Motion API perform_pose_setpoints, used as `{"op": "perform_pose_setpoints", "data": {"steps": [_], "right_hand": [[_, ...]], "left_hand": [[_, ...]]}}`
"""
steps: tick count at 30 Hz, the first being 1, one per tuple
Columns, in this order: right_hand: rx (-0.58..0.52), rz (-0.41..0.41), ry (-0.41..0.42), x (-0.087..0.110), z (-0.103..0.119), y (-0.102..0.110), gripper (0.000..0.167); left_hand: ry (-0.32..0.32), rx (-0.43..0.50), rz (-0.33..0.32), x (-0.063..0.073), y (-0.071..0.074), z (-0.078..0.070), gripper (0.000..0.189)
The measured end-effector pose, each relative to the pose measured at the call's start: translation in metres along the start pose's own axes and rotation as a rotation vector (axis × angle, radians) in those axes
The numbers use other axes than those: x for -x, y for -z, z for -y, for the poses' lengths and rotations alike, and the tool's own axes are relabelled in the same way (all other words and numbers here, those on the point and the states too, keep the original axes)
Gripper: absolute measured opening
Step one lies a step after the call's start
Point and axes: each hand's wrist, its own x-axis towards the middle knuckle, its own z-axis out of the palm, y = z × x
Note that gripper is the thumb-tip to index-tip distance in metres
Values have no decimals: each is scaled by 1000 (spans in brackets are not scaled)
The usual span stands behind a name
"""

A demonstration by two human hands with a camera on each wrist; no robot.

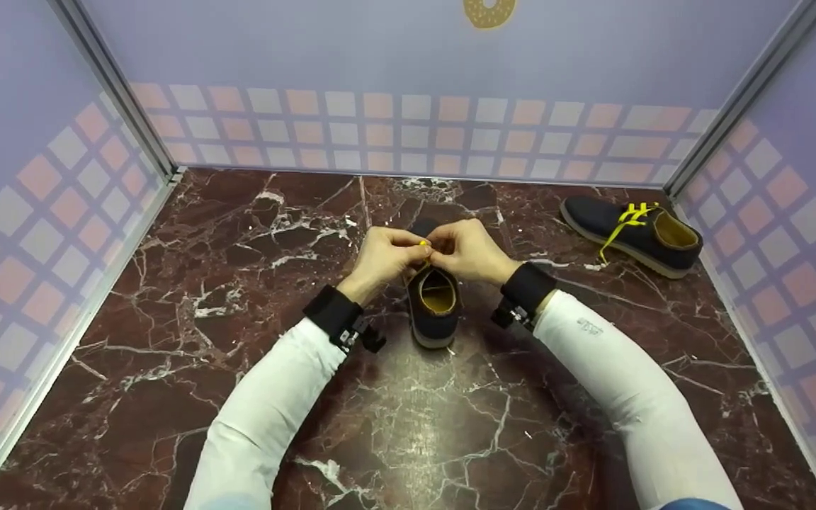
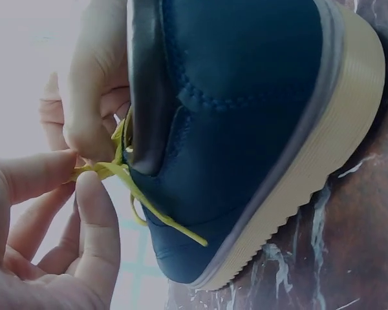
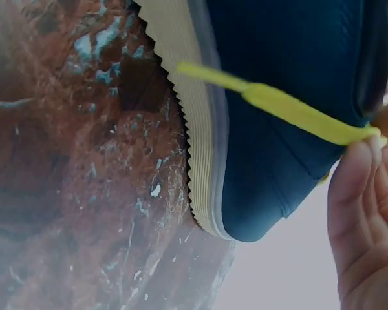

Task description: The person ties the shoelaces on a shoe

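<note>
A dark shoe (image 1: 433, 322) with a yellow inside stands on the marble floor, its heel toward me. Over its throat, my left hand (image 1: 385, 256) pinches a yellow shoelace (image 2: 102, 169) between thumb and finger. The fingertips of my right hand (image 1: 475, 251) meet it there and also pinch the lace. In the right wrist view one loose lace end (image 3: 297, 115) trails from the fingers (image 3: 350, 177) across the shoe's side. Another end hangs down the opposite side in the left wrist view. The hands cover most of the front of the shoe.
A second dark shoe (image 1: 631, 237) with yellow laces lies at the back right, one lace end reaching the floor. Purple panels with pink and white squares (image 1: 415, 127) enclose the marble floor (image 1: 238, 340) at the back and both sides.
</note>
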Motion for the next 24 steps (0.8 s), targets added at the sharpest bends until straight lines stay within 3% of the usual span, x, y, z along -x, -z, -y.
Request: {"op": "perform_pose_setpoints", "data": {"steps": [4,8,17,21,24], "right_hand": [[115,-5,16,-1,2,0,14],[36,49,-77,-1,-1,3,15],[-542,200,-425,1,-16,9,12],[-832,249,-582,1,-19,11,19],[-935,283,-664,0,-20,14,22]], "left_hand": [[-2,37,-19,0,-3,1,15],[-11,63,-33,1,-5,2,13],[-64,-5,-41,2,-10,4,8],[-93,-30,-29,2,-11,2,8],[-120,-79,-32,2,-11,2,8]]}}
